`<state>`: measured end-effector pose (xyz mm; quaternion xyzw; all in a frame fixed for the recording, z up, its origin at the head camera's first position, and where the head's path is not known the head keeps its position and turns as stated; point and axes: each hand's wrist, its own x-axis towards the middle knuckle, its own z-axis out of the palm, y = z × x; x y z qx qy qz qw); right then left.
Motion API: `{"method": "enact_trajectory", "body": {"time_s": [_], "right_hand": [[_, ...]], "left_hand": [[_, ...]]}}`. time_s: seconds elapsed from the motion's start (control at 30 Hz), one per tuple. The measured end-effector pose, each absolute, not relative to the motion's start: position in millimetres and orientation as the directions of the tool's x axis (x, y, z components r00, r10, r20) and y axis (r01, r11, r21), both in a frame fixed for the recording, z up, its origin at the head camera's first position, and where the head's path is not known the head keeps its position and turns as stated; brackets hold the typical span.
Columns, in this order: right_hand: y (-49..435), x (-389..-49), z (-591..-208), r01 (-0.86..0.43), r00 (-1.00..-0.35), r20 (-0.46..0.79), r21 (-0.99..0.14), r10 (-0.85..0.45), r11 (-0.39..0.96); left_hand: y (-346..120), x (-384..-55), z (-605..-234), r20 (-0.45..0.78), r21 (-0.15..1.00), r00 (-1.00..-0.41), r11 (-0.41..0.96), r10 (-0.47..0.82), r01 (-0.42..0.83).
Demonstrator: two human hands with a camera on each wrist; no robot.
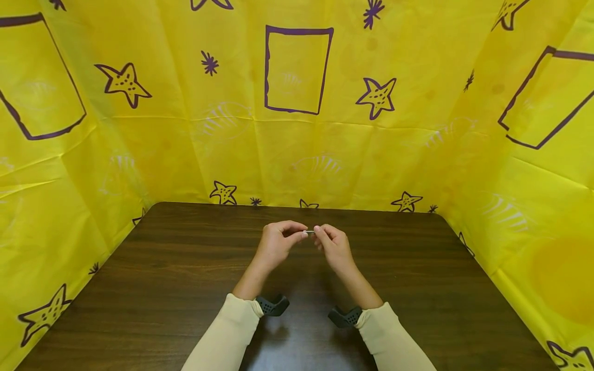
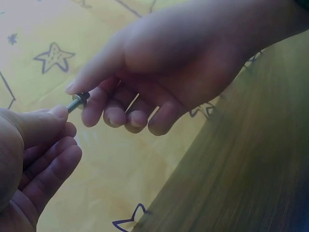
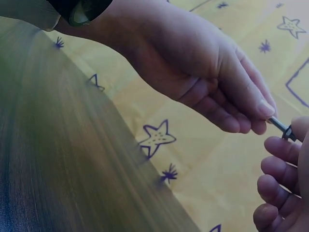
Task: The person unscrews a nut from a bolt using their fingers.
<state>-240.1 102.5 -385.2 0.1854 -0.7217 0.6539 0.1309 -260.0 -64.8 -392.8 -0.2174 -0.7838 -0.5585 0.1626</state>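
Out in front, over the far half of the table, my left hand and right hand meet at a small metal bolt. Left thumb and forefinger pinch one end of its threaded shank. At the other end, the right thumb and forefinger pinch a wider, dark nut-like piece, partly hidden by the fingertips. A short stretch of bare thread shows between the two hands. The other right fingers curl loosely below the bolt.
Beneath the hands lies a dark wood-grain table with rounded far corners. Yellow cloth printed with stars and frames hangs along the back and both sides. Each wrist wears a dark band at the sleeve cuff.
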Motion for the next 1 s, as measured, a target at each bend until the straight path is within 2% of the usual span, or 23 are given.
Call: {"method": "enact_trajectory", "body": {"time_s": [0.43,0.67,1.0], "right_hand": [[106.9,-238.3,-383.9,-0.433,-0.895,0.417,-0.898,-0.161,0.083],[109.0,-239.6,-387.6,-0.498,-0.856,0.478,-0.865,-0.196,0.065],[110.2,-241.4,-390.0,-0.555,-0.826,0.534,-0.827,-0.179,0.093]], "left_hand": [[-68.1,-260.0,-393.7,0.485,0.816,-0.86,0.272,0.156,0.509],[-69.3,-259.0,-394.7,0.451,0.835,-0.881,0.28,0.144,0.473],[-69.7,-258.9,-395.2,0.457,0.833,-0.877,0.274,0.148,0.481]]}}
